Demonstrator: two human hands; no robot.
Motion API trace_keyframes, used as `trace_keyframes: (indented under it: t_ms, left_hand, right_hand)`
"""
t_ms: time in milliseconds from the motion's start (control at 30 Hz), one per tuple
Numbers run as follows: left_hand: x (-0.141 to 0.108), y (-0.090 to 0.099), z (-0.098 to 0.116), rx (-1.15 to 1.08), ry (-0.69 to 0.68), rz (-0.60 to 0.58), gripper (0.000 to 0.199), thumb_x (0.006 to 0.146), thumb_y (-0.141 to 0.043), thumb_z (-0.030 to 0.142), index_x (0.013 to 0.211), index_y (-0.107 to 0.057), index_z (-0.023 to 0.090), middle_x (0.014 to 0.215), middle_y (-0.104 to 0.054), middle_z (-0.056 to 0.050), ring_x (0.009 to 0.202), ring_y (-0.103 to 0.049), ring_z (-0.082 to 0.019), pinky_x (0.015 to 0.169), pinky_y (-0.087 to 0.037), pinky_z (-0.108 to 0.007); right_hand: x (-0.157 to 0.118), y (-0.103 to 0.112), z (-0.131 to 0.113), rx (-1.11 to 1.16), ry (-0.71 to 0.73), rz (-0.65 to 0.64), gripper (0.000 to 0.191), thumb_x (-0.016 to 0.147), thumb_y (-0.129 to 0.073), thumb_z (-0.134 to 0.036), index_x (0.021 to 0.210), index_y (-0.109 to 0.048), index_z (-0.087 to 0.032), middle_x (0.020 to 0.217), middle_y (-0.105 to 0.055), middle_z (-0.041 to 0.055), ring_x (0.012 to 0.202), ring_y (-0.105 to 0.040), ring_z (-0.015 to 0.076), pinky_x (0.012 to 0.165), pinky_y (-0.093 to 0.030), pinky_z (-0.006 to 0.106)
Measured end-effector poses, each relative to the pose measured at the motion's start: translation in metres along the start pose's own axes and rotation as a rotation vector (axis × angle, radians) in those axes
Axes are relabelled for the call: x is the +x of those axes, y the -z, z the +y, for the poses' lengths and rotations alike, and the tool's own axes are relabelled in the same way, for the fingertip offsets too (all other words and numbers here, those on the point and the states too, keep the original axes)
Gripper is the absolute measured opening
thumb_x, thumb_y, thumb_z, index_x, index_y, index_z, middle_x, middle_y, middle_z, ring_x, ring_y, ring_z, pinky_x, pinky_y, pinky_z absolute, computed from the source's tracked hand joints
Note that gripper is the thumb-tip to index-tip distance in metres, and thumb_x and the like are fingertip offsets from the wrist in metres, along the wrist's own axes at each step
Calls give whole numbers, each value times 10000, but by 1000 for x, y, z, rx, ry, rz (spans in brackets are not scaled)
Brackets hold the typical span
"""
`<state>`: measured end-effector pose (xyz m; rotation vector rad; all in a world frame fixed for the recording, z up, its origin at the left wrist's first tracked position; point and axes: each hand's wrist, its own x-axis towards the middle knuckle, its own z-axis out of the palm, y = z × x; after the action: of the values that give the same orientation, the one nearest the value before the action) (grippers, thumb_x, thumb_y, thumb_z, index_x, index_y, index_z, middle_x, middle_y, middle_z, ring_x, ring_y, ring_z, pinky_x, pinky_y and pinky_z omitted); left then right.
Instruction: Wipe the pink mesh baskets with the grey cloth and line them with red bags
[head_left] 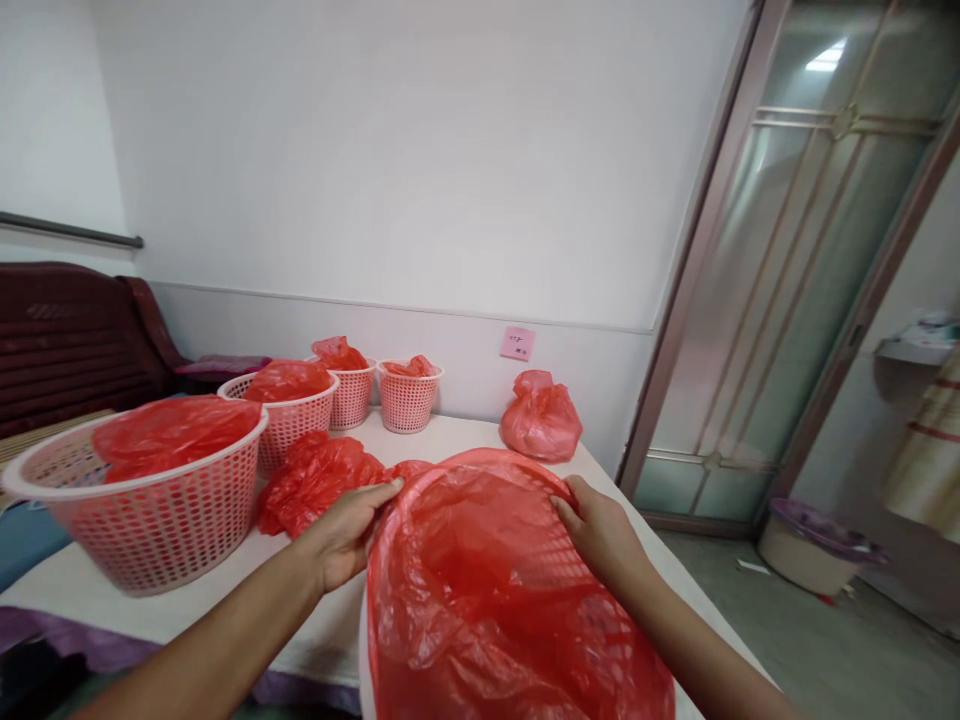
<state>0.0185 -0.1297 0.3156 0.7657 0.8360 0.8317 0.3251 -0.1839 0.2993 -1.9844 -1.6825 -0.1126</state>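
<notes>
A basket lined with a red plastic bag (pixel 480 620) stands close in front of me, the bag folded out over its rim. My left hand (pixel 349 530) grips the bag at the rim's left side, thumb on top. At the far right of the rim, my right hand (pixel 592 525) is closed on the bag too, thumb inside the opening. Through the film the basket's lattice wall shows faintly. Just left of my left hand lies a crumpled heap of red plastic bags (pixel 319 480).
A large pink basket (pixel 165 530) with a red bag stands at the left; several smaller ones, such as this basket (pixel 409 400), stand behind. A knotted red bag (pixel 540 415) sits at the table's (pixel 465 432) back right. A glass door (pixel 757 300) and a bin (pixel 806 550) are right.
</notes>
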Motion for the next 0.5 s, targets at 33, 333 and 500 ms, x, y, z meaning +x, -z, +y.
trace_keyframes:
  t_ms: [33,333,500]
  left_hand:
    - [0,0,-1,-18,14,2,199,923,-531,180,805,-674,107,686,-718,-78,607,-678,-157,659,-573,-280]
    - [10,6,-8,-154,49,-49,190,938,-502,155,823,-652,139,700,-711,-56,649,-692,-150,708,-579,-272]
    - [22,30,-11,-119,11,7,178,924,-562,276,789,-622,178,646,-659,3,568,-642,-109,619,-543,-226]
  right_hand:
    - [0,-1,0,-10,-6,-2,131,922,-412,-321,817,-412,-243,792,-638,56,779,-601,239,635,-311,275]
    - [23,-7,15,-25,-54,-22,141,887,-490,-269,761,-514,-211,751,-649,47,733,-586,203,643,-330,261]
    - [41,-9,24,24,-95,1,166,816,-559,-241,655,-584,-210,661,-664,15,661,-607,185,594,-349,245]
